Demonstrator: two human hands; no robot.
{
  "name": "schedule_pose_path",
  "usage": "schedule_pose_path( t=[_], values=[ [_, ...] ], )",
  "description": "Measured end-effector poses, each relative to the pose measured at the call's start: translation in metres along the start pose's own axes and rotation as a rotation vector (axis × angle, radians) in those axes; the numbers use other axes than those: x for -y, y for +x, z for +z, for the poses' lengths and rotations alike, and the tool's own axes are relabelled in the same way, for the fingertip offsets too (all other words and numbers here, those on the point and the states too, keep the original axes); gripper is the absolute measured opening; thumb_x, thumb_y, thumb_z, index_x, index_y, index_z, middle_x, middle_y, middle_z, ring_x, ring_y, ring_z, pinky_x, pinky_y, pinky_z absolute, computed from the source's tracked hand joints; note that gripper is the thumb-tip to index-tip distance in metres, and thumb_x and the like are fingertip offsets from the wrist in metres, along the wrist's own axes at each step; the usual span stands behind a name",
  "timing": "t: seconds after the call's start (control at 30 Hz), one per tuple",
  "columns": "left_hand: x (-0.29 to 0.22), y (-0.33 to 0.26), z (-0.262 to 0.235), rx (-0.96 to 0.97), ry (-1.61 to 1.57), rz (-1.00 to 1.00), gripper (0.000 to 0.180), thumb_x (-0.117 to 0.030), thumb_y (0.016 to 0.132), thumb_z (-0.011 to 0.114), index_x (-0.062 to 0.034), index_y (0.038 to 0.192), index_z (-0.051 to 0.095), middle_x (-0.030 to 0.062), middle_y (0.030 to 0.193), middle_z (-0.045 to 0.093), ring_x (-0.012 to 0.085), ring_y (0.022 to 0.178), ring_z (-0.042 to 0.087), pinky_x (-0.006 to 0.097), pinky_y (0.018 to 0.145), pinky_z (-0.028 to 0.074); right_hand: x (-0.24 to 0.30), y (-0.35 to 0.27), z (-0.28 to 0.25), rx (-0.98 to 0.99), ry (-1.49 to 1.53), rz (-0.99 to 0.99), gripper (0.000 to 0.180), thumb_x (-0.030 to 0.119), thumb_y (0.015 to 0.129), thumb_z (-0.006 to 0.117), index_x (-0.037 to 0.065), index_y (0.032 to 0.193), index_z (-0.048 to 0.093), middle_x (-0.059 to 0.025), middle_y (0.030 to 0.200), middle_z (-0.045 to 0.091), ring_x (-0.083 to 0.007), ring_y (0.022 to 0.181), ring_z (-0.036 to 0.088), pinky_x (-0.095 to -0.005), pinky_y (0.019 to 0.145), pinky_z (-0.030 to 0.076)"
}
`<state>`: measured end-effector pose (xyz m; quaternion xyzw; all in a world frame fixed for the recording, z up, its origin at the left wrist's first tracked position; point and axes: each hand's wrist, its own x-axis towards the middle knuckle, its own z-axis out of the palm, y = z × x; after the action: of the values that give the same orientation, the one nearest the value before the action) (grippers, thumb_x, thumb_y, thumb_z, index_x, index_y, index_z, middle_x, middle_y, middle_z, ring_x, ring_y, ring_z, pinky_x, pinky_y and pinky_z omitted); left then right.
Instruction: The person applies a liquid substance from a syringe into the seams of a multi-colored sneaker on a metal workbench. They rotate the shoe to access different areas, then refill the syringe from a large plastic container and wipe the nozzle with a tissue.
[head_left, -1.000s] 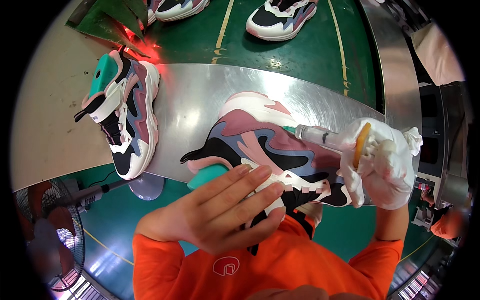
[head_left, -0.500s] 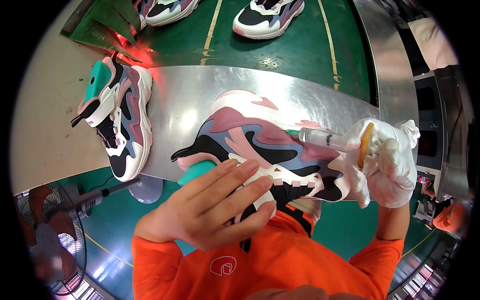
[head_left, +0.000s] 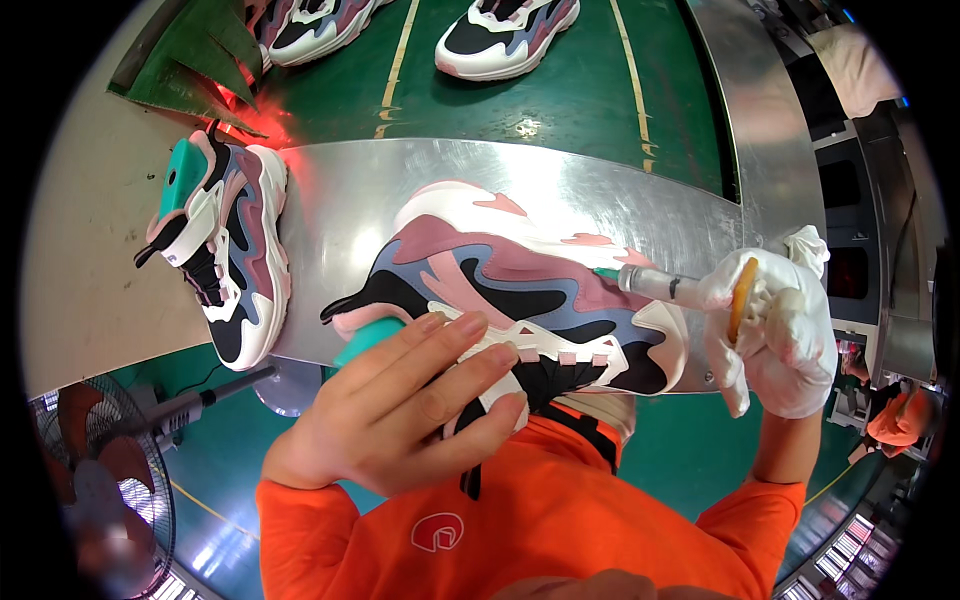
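A multicoloured sneaker [head_left: 520, 275] in white, black, mauve and blue lies on its side on the metal tabletop, toe to the right. My bare left hand [head_left: 410, 405] lies across its strap and collar, holding it; the thumb is hidden. A teal insert [head_left: 368, 342] shows in the shoe opening. In a white glove, my right hand [head_left: 775, 335] closes around a clear syringe [head_left: 655, 285] with a green tip. That tip points left at the seam between upper and sole, near the toe; contact cannot be made out. A yellow-orange rim [head_left: 741, 298] shows between the gloved fingers.
Another sneaker [head_left: 240, 255] with a teal insert stands at the table's left. Beyond the metal top [head_left: 330, 200], a green conveyor belt [head_left: 560, 110] carries several similar shoes. Green flaps [head_left: 190, 65] with red light hang at the far left. A fan [head_left: 95, 470] stands lower left.
The syringe tip has moved right along the seam, toward the toe. My left hand keeps its place on the sneaker, while the whole scene has shifted slightly left in view.
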<state>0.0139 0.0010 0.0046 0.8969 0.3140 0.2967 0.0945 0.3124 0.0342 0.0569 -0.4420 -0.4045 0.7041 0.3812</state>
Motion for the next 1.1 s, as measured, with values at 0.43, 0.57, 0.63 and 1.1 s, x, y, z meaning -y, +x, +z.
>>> schedule_pose_path(
  t=[0.43,0.57,0.63,1.1],
  values=[
    [-0.003,0.005,0.0,0.003,0.063,0.023,0.024,-0.009,0.068,0.076,-0.0161,0.09,0.068,0.0082,0.103,0.067,0.0307,0.099,0.065,0.042,0.083,0.055,-0.007,-0.025,-0.022,-0.065,-0.007,-0.077,0.063,0.04,0.074,0.074,-0.016,0.096,0.056,-0.0195,0.059,0.058,-0.0186,0.037,0.05,-0.0248,0.03,0.038],
    [-0.005,0.008,0.0,0.023,0.058,0.01,0.025,-0.009,0.069,0.075,-0.0144,0.091,0.066,0.0086,0.103,0.067,0.0319,0.1,0.065,0.044,0.085,0.054,-0.015,-0.033,-0.029,-0.075,0.053,-0.117,0.062,0.037,0.074,0.073,-0.017,0.097,0.057,-0.0186,0.061,0.059,-0.0189,0.04,0.052,-0.0252,0.031,0.039],
    [-0.005,0.009,-0.001,0.021,0.064,0.01,0.023,-0.009,0.069,0.075,-0.0138,0.09,0.066,0.0089,0.102,0.067,0.0319,0.101,0.065,0.043,0.085,0.054,-0.018,-0.035,-0.031,-0.088,0.085,-0.141,0.06,0.036,0.074,0.073,-0.017,0.097,0.056,-0.0187,0.062,0.059,-0.0192,0.041,0.052,-0.0254,0.031,0.039],
    [-0.007,0.01,0.0,0.026,0.154,0.052,0.02,-0.01,0.071,0.072,-0.0172,0.089,0.068,0.008,0.102,0.068,0.0289,0.103,0.065,0.04,0.082,0.055,-0.039,-0.051,-0.049,-0.095,0.308,-0.195,0.059,0.033,0.077,0.073,-0.018,0.099,0.051,-0.0221,0.076,0.058,-0.0225,0.045,0.053,-0.0287,0.03,0.042]
  ],
)
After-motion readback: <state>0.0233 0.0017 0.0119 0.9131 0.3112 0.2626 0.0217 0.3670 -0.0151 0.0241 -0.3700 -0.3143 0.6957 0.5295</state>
